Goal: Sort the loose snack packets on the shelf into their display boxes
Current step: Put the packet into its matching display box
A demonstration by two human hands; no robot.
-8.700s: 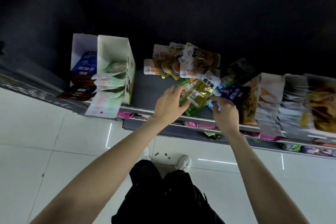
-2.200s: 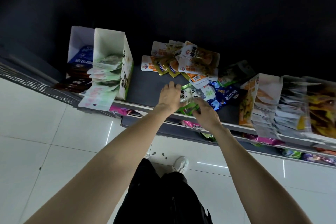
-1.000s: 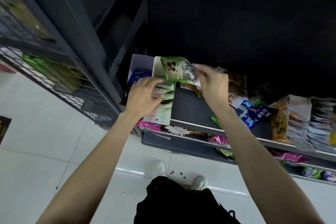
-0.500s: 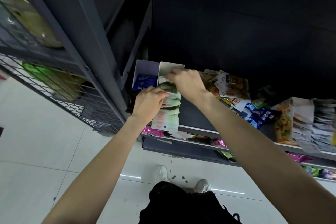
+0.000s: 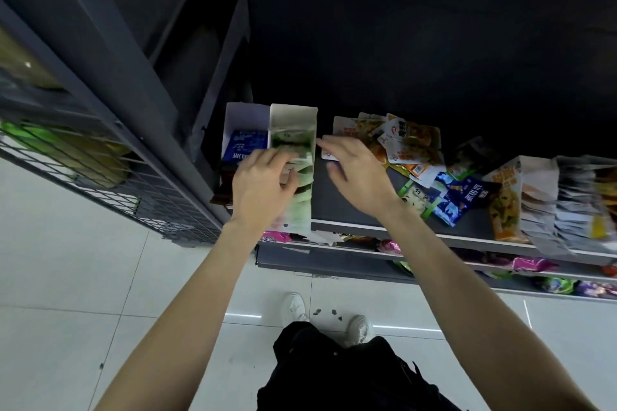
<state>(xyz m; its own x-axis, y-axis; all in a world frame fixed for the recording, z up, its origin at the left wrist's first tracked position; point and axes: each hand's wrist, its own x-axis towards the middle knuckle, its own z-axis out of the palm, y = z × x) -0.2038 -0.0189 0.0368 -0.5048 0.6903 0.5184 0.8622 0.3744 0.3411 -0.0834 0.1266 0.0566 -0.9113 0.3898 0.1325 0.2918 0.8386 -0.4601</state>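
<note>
A white display box (image 5: 293, 114) at the left end of the shelf (image 5: 347, 210) holds a row of green packets (image 5: 302, 207). My left hand (image 5: 263, 183) lies over that row, its fingers curled round the packets' tops. Just right of the box, my right hand (image 5: 357, 173) hovers above the bare shelf with loose fingers and nothing in it. Behind and to its right lies a pile of loose orange-and-white packets (image 5: 410, 143). A loose green packet (image 5: 415, 198) and blue packets (image 5: 464, 197) lie further right.
A second box with blue packets (image 5: 245, 143) stands left of the green one. Filled display boxes (image 5: 537, 187) line the shelf's right side. A lower shelf holds pink packets (image 5: 275, 237). A dark upright post (image 5: 133, 60) and a wire rack (image 5: 100, 160) stand left.
My right hand carried a green packet left from the loose pile, put it into the white box, let go and drew back to the right. My left hand stayed on the green row.
</note>
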